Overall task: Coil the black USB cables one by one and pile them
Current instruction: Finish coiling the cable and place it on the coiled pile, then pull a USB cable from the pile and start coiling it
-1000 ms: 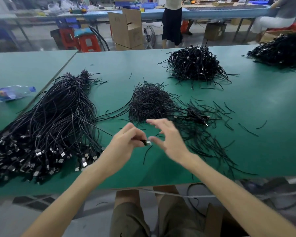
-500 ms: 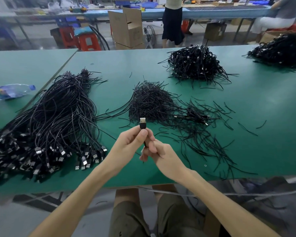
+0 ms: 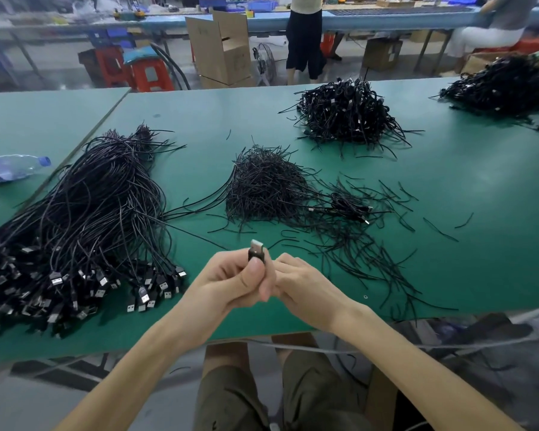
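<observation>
Broadly, the green surface (image 3: 467, 250) has its widest bare stretch on the right, and its near edge runs just under both wrists. A seam splits it from a second surface at far left, where a water bottle (image 3: 11, 167) lies. The big bundle of loose USB cables (image 3: 84, 219) fills the left, its plugs reaching almost to the near edge. Two piles of coiled cables (image 3: 346, 115) sit along the far edge. A heap of short ties (image 3: 262, 188) lies centre, with strays scattered rightward. Over the near strip, the left hand (image 3: 227, 284) pinches one cable's plug (image 3: 256, 251) upright, metal end up. The right hand (image 3: 304, 284) is pressed against it, fingers curled; the cord is hidden, so its grip cannot be told.
</observation>
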`<action>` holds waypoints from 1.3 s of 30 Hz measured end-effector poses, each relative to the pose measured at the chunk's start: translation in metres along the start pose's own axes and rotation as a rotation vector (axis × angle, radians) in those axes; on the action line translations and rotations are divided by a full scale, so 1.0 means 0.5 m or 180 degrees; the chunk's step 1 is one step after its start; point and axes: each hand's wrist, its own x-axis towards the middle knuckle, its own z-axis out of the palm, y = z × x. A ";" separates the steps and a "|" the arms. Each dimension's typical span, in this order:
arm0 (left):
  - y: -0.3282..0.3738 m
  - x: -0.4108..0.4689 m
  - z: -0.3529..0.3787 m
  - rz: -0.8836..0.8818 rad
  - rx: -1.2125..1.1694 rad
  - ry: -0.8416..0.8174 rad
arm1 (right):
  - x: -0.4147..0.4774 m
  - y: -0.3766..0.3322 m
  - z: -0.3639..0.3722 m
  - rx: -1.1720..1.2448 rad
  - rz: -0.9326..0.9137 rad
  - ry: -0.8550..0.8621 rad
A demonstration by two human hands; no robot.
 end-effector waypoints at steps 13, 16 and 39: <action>-0.051 -0.020 0.101 -0.0827 0.2723 -0.1315 | 0.062 0.031 0.087 -0.0001 -0.0164 -0.0072; 0.051 -0.030 0.129 -0.0292 0.0699 -0.1246 | 0.055 0.053 0.071 0.0177 0.0254 0.0221; -0.158 0.066 -0.075 -0.0125 -0.0449 0.0969 | 0.045 -0.026 -0.052 0.1921 0.0677 0.0818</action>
